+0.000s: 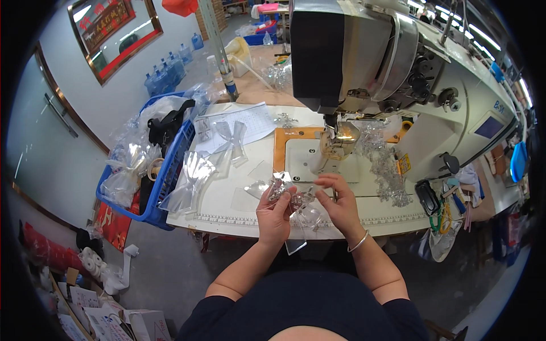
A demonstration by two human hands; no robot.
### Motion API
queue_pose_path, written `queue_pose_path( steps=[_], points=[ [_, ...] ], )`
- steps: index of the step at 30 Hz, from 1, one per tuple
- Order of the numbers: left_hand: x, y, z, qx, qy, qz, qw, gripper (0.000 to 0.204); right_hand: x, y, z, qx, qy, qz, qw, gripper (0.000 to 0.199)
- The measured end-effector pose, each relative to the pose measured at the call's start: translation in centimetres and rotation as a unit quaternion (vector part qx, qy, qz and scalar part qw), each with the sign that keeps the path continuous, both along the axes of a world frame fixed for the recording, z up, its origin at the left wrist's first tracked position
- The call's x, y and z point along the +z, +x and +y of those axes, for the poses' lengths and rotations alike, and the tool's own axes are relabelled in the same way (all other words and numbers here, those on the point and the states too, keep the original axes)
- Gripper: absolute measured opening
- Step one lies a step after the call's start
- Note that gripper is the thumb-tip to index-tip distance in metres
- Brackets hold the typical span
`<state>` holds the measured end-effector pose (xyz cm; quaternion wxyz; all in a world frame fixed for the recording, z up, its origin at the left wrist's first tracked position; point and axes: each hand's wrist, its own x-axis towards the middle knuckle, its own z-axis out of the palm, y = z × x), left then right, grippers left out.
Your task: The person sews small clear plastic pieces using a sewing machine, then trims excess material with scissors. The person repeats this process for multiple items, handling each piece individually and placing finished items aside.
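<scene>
Between both hands [274, 213] [340, 206], clear plastic piece [296, 200] lies crosswise.

Red framed sign [111, 28] upper left wall; blue screen [489, 127] on sewing machine [398, 74].

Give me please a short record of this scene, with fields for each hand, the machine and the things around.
left hand: left hand pinches a clear plastic bow piece
right hand: right hand, thin bracelet at wrist, holds the same piece from the other side
machine: sewing machine behind the hands, on white table
left of hands: loose clear plastic pieces, blue basket at the table's edge
right of needle: pile of finished clear bows
</scene>
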<state>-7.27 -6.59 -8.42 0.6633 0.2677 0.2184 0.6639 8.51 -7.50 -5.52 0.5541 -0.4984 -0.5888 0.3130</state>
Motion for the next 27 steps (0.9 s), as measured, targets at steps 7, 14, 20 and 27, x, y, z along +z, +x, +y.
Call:
queue_pose_path(
  steps=[7, 14, 20, 27],
  points=[
    [0.1, -0.3, -0.4, -0.011, 0.006, 0.025, 1.000, 0.029, 1.6, 1.3, 0.1, 0.163, -0.158, 0.070, 0.971, 0.028],
    [-0.4, -0.4, -0.3, -0.007, 0.028, 0.030, 0.999, 0.029, 0.7, 1.6, 0.2, 0.173, -0.181, 0.070, 0.966, 0.019],
    [-0.5, -0.5, -0.3, -0.036, 0.031, 0.034, 0.998, 0.031, 0.9, 2.2, -0.1, 0.187, -0.190, 0.088, 0.960, 0.023],
    [0.8, 0.0, -1.0, -0.096, 0.049, 0.122, 0.987, 0.043, 4.0, 2.0, 1.1, 0.140, -0.100, -0.015, 0.985, 0.017]
  ],
)
